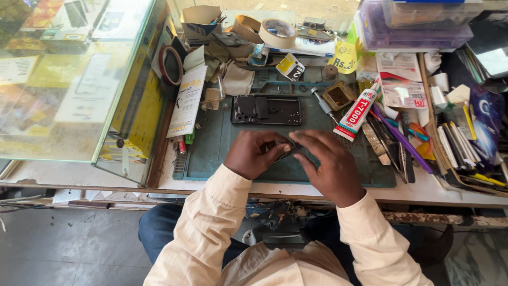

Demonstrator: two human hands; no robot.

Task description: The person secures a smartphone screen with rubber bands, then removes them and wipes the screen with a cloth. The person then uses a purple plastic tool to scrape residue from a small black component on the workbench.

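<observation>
My left hand [253,153] and my right hand [330,164] meet over a teal work mat [211,151], both pinching a small dark part [287,146] between their fingertips. The part is mostly hidden by the fingers. Just beyond the hands lies an opened dark phone frame [266,110], flat on the mat. A white and red glue tube [357,111] lies tilted to the right of the frame, close to my right hand.
A glass display case [69,79] stands at the left. Rolls of tape [278,32] sit at the back. Tweezers, pens and tools [402,143] crowd the right side, below purple plastic boxes [413,26]. A screwdriver [321,103] lies near the tube.
</observation>
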